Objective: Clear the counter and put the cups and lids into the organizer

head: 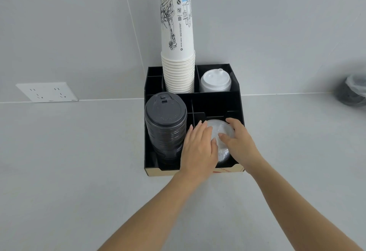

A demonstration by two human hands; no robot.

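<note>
- Pale grey wall panels rose behind a pale grey table [79, 151], with a white socket plate [47, 91] low on the wall to the left and a dark, blurred bin with a plastic liner [352, 92] at the far right edge.
- A black organizer [240, 100] stood against the wall. Its back middle slot held a tall stack of paper cups [178, 52], the back right slot held white spouted lids [215, 82], and the front left slot held a tall stack of dark lids [165, 124].
- Both hands were closed around a stack of clear lids [221, 133] sitting in the front right compartment: the left hand [198, 147] pressed flat against its left side, the right hand [237, 141] curled over the top and right.
- No cups or lids showed on the bare table around the organizer, so the task looked nearly finished, with only this stack left to settle.
- Risks, as I judged them: the clear lids were thin and slippery, so uneven pressure could fan the stack or tip it over the low front lip.
- With the left hand just beside the dark lids, a careless pull back could knock that tall column over.
- The cup stack leaned slightly and stood high; jolting the organizer could topple it.
</note>
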